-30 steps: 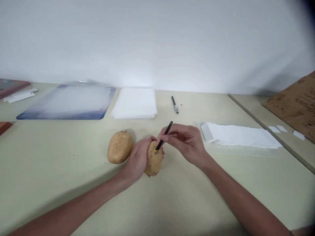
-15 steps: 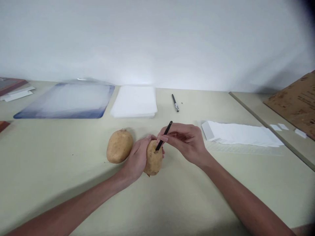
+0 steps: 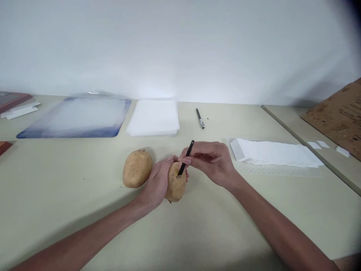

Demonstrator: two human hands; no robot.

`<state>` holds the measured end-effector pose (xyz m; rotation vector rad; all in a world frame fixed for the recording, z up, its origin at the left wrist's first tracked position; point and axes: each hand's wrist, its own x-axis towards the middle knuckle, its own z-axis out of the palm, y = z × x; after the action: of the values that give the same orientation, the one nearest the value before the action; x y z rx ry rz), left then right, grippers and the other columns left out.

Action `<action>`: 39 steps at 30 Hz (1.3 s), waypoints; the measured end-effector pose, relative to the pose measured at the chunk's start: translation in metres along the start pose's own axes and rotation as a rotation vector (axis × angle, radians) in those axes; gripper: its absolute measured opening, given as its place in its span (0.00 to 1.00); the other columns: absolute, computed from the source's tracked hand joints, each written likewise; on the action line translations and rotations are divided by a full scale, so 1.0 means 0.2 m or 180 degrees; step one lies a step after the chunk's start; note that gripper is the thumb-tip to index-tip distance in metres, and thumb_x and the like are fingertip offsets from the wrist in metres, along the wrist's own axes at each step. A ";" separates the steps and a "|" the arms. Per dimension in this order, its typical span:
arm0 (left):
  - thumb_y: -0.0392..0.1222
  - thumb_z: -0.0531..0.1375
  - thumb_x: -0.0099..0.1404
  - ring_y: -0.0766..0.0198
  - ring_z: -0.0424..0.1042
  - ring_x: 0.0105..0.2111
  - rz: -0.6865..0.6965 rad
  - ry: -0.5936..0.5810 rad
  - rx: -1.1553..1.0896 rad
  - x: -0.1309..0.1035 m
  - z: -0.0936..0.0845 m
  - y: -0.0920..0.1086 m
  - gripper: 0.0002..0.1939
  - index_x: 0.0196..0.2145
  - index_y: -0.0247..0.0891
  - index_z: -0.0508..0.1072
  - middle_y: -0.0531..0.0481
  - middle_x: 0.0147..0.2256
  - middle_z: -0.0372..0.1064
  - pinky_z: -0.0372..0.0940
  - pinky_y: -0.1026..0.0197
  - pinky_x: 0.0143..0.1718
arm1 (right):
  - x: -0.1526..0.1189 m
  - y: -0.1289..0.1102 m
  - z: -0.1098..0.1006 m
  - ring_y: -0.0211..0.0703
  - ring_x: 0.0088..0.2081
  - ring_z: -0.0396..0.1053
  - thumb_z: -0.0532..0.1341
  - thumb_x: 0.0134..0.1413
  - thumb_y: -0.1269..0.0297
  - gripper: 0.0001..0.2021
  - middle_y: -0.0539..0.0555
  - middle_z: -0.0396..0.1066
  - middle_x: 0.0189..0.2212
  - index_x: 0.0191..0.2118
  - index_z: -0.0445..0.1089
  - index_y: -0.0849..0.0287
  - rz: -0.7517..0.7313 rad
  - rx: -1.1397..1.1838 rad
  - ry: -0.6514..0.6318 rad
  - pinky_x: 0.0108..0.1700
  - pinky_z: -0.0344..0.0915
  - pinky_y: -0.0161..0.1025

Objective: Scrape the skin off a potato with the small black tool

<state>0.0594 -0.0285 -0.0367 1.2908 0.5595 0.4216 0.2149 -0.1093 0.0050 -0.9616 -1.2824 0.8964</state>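
Observation:
My left hand (image 3: 159, 178) is wrapped round a potato (image 3: 175, 188) from its left and far side, with fingertips showing at the right edge. Between thumb and fingers of my right hand (image 3: 208, 162) is a slim black stick-like tool (image 3: 188, 151) with a small hole near its top. Its lower end meets the potato's upper face at a small dark mark; whether the tip is inside the skin I cannot tell. A second potato (image 3: 137, 168) lies on the table just left of my left hand.
Behind my hands lie a stack of white paper (image 3: 154, 117), a blue-edged clear folder (image 3: 76, 117) and a black pen (image 3: 200, 118). To the right are fanned white paper strips (image 3: 276, 152), a table seam (image 3: 293, 132) and a brown cardboard piece (image 3: 335, 113).
The top of the black tool has tipped slightly to the left, and my right hand has shifted a little with it. My left hand and both potatoes stay in place.

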 end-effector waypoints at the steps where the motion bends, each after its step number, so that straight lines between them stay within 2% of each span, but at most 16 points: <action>1: 0.50 0.44 0.76 0.61 0.71 0.31 -0.0003 -0.0009 -0.0007 0.00 0.00 0.00 0.23 0.32 0.38 0.72 0.47 0.30 0.74 0.67 0.62 0.32 | 0.00 0.00 0.00 0.42 0.27 0.74 0.68 0.60 0.73 0.04 0.55 0.76 0.32 0.37 0.82 0.61 0.0012 -0.0004 -0.0016 0.28 0.74 0.42; 7: 0.51 0.47 0.75 0.61 0.71 0.28 -0.0041 0.0003 -0.0068 0.01 0.00 0.00 0.21 0.32 0.38 0.71 0.47 0.30 0.74 0.66 0.61 0.29 | -0.01 0.00 0.00 0.42 0.27 0.74 0.70 0.59 0.69 0.03 0.54 0.76 0.31 0.39 0.83 0.59 0.0151 -0.0057 0.0006 0.28 0.75 0.41; 12: 0.50 0.46 0.75 0.61 0.71 0.28 -0.0068 0.0045 -0.0093 0.01 0.01 -0.01 0.21 0.34 0.38 0.71 0.48 0.29 0.74 0.65 0.62 0.28 | -0.02 0.00 0.00 0.41 0.27 0.74 0.71 0.58 0.70 0.04 0.55 0.78 0.34 0.39 0.84 0.58 -0.0009 0.0026 -0.0018 0.29 0.76 0.42; 16: 0.49 0.45 0.76 0.61 0.72 0.29 -0.0066 0.0020 -0.0059 0.00 0.00 -0.01 0.21 0.33 0.38 0.72 0.48 0.30 0.75 0.66 0.62 0.30 | -0.02 0.01 0.01 0.41 0.27 0.74 0.70 0.58 0.73 0.07 0.55 0.80 0.34 0.40 0.84 0.57 -0.0115 0.0112 0.0166 0.29 0.77 0.43; 23: 0.52 0.45 0.76 0.60 0.73 0.30 -0.0047 0.0008 -0.0076 0.00 -0.01 -0.02 0.24 0.33 0.38 0.73 0.47 0.32 0.76 0.67 0.61 0.30 | -0.02 0.01 0.02 0.43 0.27 0.75 0.71 0.58 0.70 0.03 0.55 0.79 0.33 0.37 0.84 0.58 0.0018 0.0074 0.0303 0.29 0.77 0.43; 31: 0.48 0.46 0.76 0.60 0.74 0.30 -0.0082 0.0077 -0.0143 0.01 0.00 -0.01 0.20 0.34 0.38 0.72 0.47 0.31 0.76 0.67 0.62 0.30 | -0.03 0.00 0.01 0.43 0.28 0.75 0.71 0.58 0.69 0.03 0.56 0.79 0.33 0.38 0.84 0.59 -0.0027 -0.0017 0.0095 0.31 0.78 0.44; 33: 0.50 0.46 0.76 0.60 0.73 0.29 -0.0112 0.0084 -0.0151 0.00 0.00 -0.02 0.21 0.34 0.38 0.72 0.47 0.31 0.76 0.66 0.62 0.28 | -0.03 -0.01 -0.01 0.44 0.30 0.76 0.70 0.59 0.69 0.02 0.55 0.79 0.32 0.38 0.83 0.59 -0.0052 0.0060 0.0180 0.34 0.78 0.45; 36: 0.53 0.46 0.75 0.59 0.73 0.29 -0.0131 0.0066 -0.0182 0.00 0.00 -0.03 0.22 0.34 0.38 0.71 0.47 0.31 0.75 0.67 0.62 0.28 | -0.05 -0.05 -0.06 0.44 0.35 0.77 0.65 0.66 0.69 0.04 0.53 0.77 0.34 0.40 0.78 0.56 -0.0128 0.0368 0.0521 0.39 0.78 0.45; 39: 0.54 0.46 0.75 0.59 0.73 0.30 -0.0119 0.0048 -0.0217 0.00 0.00 -0.03 0.22 0.34 0.39 0.71 0.47 0.31 0.75 0.69 0.61 0.29 | -0.12 -0.07 -0.11 0.36 0.31 0.71 0.60 0.70 0.69 0.06 0.50 0.71 0.36 0.42 0.74 0.54 0.0061 0.0297 0.0744 0.35 0.72 0.38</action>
<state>0.0587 -0.0299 -0.0420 1.2109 0.5765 0.4164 0.2351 -0.1378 0.0099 -0.9754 -1.0261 0.8249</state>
